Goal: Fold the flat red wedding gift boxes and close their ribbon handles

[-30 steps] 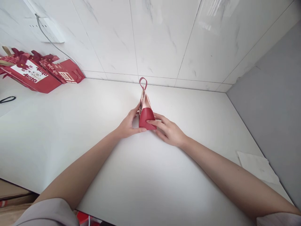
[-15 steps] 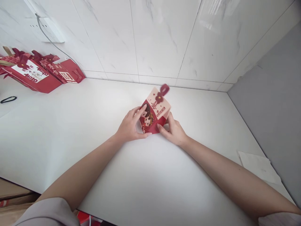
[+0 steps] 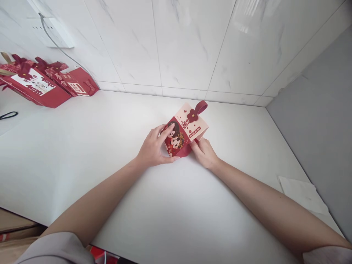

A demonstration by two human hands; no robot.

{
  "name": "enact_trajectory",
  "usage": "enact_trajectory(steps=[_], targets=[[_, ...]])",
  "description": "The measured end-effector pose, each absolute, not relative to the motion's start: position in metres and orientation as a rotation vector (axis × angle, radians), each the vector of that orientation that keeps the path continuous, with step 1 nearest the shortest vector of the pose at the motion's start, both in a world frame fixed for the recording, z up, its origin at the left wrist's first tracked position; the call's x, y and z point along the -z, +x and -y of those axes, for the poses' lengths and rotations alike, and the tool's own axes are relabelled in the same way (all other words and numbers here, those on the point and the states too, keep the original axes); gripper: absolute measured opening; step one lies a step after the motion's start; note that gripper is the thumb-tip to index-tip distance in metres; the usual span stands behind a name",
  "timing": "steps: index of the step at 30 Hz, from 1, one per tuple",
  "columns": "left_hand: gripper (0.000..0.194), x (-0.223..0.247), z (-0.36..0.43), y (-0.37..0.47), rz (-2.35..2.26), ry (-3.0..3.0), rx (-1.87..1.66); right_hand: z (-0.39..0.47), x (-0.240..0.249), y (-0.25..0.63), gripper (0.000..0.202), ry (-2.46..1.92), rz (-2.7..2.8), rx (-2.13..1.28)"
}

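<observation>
A small red and cream gift box (image 3: 183, 137) is held between both hands near the middle of the white table (image 3: 176, 205). Two cartoon figures are printed on its red face. From its cream top rises a dark red ribbon loop (image 3: 202, 106) with a flower at its base. My left hand (image 3: 154, 146) grips the left side, fingers over the printed face and thumb at the lower edge. On the right, my right hand (image 3: 205, 152) has its thumb against the box below the cream panel; its other fingers are mostly hidden behind.
Several red gift boxes (image 3: 41, 86) with ribbon loops stand at the back left by the tiled wall (image 3: 132, 47). A black loop (image 3: 8, 115) lies at the left edge. A white tissue (image 3: 304, 194) lies on the right, and a grey cable (image 3: 55, 42) hangs from the socket.
The box has turned and widened, and its cream top with the ribbon has shifted right, showing more of its side. My right hand has moved slightly right; my left has stayed nearly still.
</observation>
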State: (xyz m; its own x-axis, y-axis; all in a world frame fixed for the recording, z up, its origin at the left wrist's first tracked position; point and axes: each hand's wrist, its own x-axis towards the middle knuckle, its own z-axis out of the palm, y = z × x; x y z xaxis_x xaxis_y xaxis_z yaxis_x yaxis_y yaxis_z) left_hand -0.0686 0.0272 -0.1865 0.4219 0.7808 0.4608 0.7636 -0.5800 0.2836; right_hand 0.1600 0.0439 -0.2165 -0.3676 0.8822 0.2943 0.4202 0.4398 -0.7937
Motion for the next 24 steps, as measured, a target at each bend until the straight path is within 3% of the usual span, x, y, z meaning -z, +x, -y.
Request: enact_trajectory(steps=[15, 24], targets=[[0.099, 0.1832, -0.0244, -0.0666, -1.521, 2.543, -0.906, -0.0397, 0.2092, 0.1547, 0.054, -0.971, 1.998, -0.990], [0.099, 0.1832, -0.0259, -0.0669, -1.524, 2.548, -0.906, -0.0435, 0.2151, 0.1557, 0.047, -0.965, 2.028, -0.932]])
